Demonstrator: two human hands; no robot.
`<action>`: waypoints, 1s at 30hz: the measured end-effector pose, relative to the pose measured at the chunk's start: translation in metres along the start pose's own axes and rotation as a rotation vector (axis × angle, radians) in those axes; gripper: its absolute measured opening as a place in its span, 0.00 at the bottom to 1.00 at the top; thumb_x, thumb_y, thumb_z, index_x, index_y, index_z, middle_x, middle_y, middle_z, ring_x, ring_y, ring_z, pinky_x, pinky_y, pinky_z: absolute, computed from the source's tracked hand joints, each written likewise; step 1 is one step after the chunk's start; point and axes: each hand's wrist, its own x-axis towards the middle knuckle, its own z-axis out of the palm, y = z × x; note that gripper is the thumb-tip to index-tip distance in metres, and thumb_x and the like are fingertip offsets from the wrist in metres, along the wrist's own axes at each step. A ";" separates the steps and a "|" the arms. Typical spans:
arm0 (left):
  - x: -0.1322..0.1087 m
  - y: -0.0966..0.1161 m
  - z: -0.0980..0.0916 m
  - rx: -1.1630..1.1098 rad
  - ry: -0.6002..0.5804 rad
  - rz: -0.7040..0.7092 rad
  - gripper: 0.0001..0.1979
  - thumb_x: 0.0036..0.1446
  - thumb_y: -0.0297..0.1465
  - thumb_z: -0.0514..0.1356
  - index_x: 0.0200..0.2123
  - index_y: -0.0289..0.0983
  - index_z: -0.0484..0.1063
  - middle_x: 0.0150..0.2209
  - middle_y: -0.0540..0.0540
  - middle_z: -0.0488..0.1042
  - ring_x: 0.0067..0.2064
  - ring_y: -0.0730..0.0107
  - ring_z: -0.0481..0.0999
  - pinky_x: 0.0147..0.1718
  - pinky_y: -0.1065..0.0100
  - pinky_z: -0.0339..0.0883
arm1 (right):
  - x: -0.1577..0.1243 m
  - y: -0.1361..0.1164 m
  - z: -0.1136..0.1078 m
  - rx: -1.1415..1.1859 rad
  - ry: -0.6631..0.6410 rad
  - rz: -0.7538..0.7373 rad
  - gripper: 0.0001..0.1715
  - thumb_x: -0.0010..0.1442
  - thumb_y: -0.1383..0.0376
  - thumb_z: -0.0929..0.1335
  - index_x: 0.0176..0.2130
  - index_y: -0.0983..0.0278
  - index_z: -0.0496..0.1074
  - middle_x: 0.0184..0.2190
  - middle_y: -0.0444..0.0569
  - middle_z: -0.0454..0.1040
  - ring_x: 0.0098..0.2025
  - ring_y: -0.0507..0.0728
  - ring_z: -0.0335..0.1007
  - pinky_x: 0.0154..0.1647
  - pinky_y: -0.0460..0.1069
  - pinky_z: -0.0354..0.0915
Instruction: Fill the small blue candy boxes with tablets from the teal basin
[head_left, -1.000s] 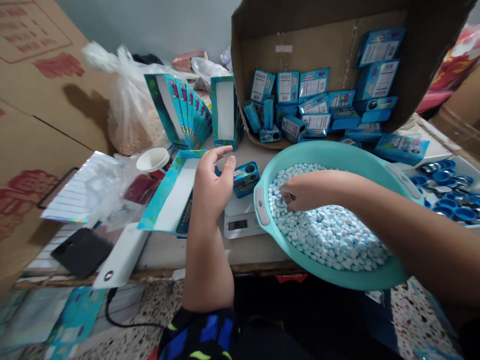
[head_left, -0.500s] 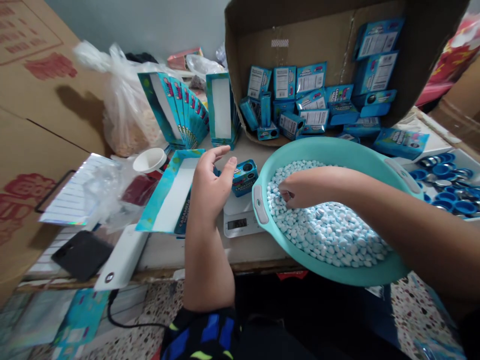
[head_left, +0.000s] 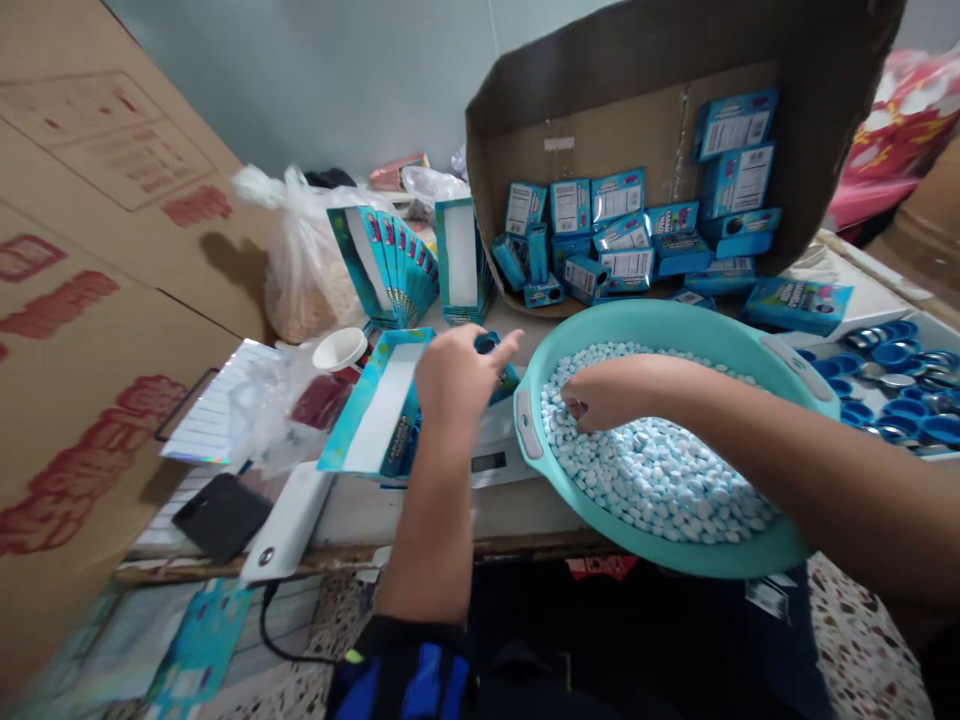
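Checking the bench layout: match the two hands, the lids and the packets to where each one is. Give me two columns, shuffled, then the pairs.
Things:
1. right hand
2. blue printed packets
3. left hand
4. blue round lids

Places:
A. at a small blue tin, above a digital scale
B. inside an open cardboard box
C. among pale blue candies in a teal basin
D. right of the basin

Pairs: 1-C, 2-B, 3-A, 4-D

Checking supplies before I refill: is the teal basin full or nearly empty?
Fairly full: small white-and-blue candies cover the floor of the teal basin, heaped below its rim, with the right hand resting in them.
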 end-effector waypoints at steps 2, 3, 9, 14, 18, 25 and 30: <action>0.020 -0.010 -0.033 0.012 0.137 0.046 0.25 0.59 0.56 0.63 0.39 0.39 0.81 0.38 0.42 0.81 0.42 0.53 0.79 0.41 0.59 0.69 | 0.001 0.001 0.001 -0.007 0.007 -0.015 0.09 0.63 0.66 0.66 0.42 0.65 0.76 0.37 0.52 0.76 0.31 0.58 0.66 0.28 0.51 0.56; 0.031 -0.017 -0.048 0.013 0.179 0.076 0.25 0.57 0.56 0.64 0.40 0.39 0.81 0.38 0.44 0.81 0.41 0.56 0.79 0.41 0.60 0.69 | 0.001 0.002 0.002 -0.010 0.017 -0.020 0.09 0.62 0.66 0.67 0.41 0.64 0.76 0.37 0.52 0.77 0.32 0.58 0.67 0.28 0.51 0.55; 0.085 -0.082 -0.068 0.047 0.201 0.110 0.27 0.57 0.56 0.60 0.36 0.38 0.82 0.35 0.44 0.82 0.42 0.55 0.80 0.41 0.61 0.69 | 0.003 0.002 0.003 -0.024 0.060 -0.024 0.16 0.61 0.62 0.70 0.48 0.65 0.78 0.43 0.54 0.78 0.38 0.61 0.72 0.31 0.51 0.58; 0.082 -0.123 -0.042 0.033 0.272 0.228 0.26 0.63 0.53 0.52 0.38 0.39 0.78 0.40 0.40 0.81 0.46 0.51 0.79 0.48 0.57 0.69 | 0.002 0.006 0.001 0.007 0.070 -0.060 0.15 0.60 0.63 0.69 0.45 0.67 0.79 0.39 0.55 0.79 0.35 0.60 0.71 0.32 0.52 0.60; 0.080 -0.137 -0.040 0.103 0.249 0.335 0.24 0.62 0.54 0.53 0.36 0.41 0.76 0.41 0.37 0.80 0.48 0.47 0.78 0.53 0.52 0.67 | 0.002 0.008 -0.001 0.012 0.069 -0.074 0.16 0.60 0.62 0.69 0.46 0.66 0.79 0.42 0.55 0.79 0.36 0.60 0.71 0.32 0.52 0.61; 0.082 -0.136 -0.043 0.110 0.222 0.380 0.24 0.63 0.53 0.51 0.36 0.41 0.76 0.40 0.39 0.81 0.47 0.49 0.78 0.52 0.53 0.68 | 0.000 0.006 0.000 0.001 0.091 -0.095 0.12 0.59 0.63 0.68 0.40 0.67 0.78 0.37 0.56 0.78 0.32 0.59 0.69 0.31 0.52 0.61; 0.083 -0.134 -0.040 0.131 0.131 0.389 0.24 0.65 0.48 0.47 0.33 0.41 0.76 0.37 0.40 0.81 0.45 0.50 0.78 0.46 0.55 0.68 | 0.001 0.006 0.001 -0.001 0.097 -0.097 0.11 0.59 0.63 0.68 0.39 0.66 0.77 0.36 0.55 0.78 0.31 0.60 0.68 0.30 0.53 0.61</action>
